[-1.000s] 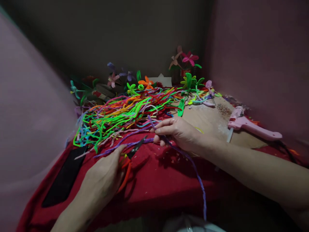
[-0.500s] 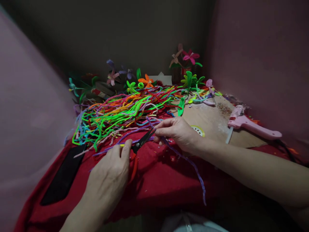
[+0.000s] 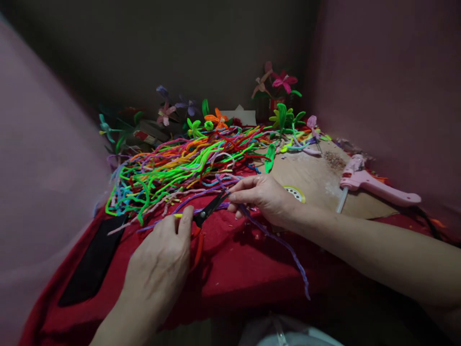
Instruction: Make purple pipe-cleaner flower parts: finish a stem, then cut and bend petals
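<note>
My left hand [image 3: 162, 254] is closed round the red handles of a pair of scissors [image 3: 207, 215]. The dark blades point up and right, their tips at the fingers of my right hand [image 3: 264, 199]. Those fingers pinch a purple pipe cleaner [image 3: 277, 239], whose long end hangs down to the right over the red cloth. A short purple end sticks up past the blades. Whether the blades touch the pipe cleaner is hard to make out. Behind both hands lies a heap of pipe cleaners [image 3: 180, 163] in many colours.
A pink glue gun [image 3: 382, 187] rests on a cardboard sheet [image 3: 306, 173] at the right. A black flat object [image 3: 91, 264] lies on the red cloth [image 3: 230, 274] at the left. Pipe-cleaner flowers, among them an orange one [image 3: 217, 119], stand at the back.
The scissors and both hands have shifted very slightly, and the view has tilted a little. The blades seem somewhat closer together. Both hands keep their holds.
</note>
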Demonstrator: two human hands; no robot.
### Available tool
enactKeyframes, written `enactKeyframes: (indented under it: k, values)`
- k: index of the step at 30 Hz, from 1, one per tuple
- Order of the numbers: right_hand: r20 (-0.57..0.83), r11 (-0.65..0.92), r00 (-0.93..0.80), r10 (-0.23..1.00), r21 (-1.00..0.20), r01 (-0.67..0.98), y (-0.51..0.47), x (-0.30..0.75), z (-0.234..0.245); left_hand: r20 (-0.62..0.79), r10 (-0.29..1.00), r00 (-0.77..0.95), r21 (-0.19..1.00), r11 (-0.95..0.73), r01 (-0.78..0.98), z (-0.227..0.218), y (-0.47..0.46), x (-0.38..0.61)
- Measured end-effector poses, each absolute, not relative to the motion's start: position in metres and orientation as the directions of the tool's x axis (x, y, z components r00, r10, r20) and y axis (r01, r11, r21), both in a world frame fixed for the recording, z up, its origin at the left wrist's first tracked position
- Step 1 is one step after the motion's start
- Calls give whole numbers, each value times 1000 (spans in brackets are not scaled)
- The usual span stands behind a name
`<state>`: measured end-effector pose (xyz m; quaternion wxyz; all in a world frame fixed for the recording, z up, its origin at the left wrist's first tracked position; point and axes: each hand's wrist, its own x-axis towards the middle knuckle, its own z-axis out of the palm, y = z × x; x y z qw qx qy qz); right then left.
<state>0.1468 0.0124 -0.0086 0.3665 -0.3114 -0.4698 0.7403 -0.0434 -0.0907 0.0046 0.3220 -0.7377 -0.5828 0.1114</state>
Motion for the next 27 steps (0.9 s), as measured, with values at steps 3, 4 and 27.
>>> enactKeyframes:
  k: [3,4,27]
  values:
    - [-119,-293,-541,833,-924,-248,12,147,-8,213,929,303,-604,-119,788,2,-90,-43]
    - [-117,-290,-540,833,-925,-247,12,147,-8,212,930,302,-601,-119,790,1,-90,-42]
    - [-141,-368,-572,808,-879,-304,13,147,-11,170,960,224,-515,-107,851,-8,-86,-33]
